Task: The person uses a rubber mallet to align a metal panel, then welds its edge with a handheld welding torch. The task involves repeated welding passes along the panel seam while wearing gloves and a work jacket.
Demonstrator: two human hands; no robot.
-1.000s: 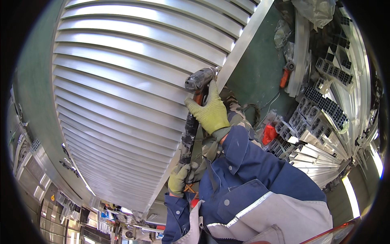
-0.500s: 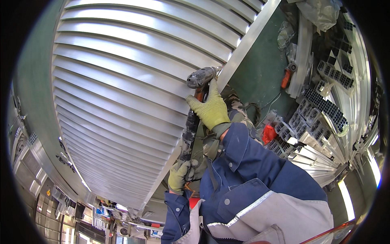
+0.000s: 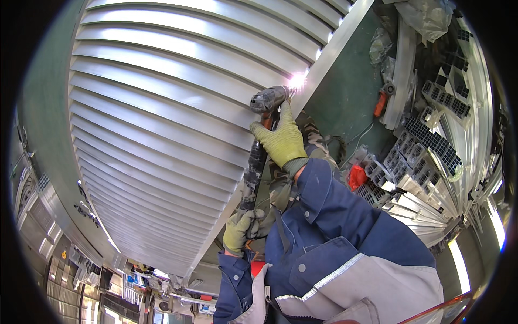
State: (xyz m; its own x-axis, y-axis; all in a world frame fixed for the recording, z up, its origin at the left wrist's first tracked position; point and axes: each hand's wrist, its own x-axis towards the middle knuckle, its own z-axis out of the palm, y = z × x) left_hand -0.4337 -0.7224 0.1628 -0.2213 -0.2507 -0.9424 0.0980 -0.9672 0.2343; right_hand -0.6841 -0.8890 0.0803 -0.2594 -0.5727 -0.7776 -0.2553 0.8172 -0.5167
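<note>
My right hand (image 3: 280, 140), in a yellow-green glove, wraps the upper handle of a dark power drill (image 3: 265, 101) with an orange part. Lower down, my left hand (image 3: 237, 232), in a soiled glove, is closed round the base of the same drill. The drill lies across the right edge of a large silver louvred panel (image 3: 162, 108). Its nose points at the panel's frame bar (image 3: 332, 56), where a bright white-pink glare hides the tip, so I cannot tell whether it touches.
On the right, an orange-handled tool (image 3: 381, 103) lies on the green surface (image 3: 345, 92) next to a long metal profile (image 3: 400, 70). Beyond are clear plastic bags (image 3: 426, 19), stacked hollow profiles (image 3: 431, 140) and a red item (image 3: 356, 177). Camouflage-patterned cloth (image 3: 315, 140) shows beside my right wrist.
A bright glare has appeared at the drill's nose. The drill and my right hand have shifted very slightly to the right and up; my left hand keeps its hold.
</note>
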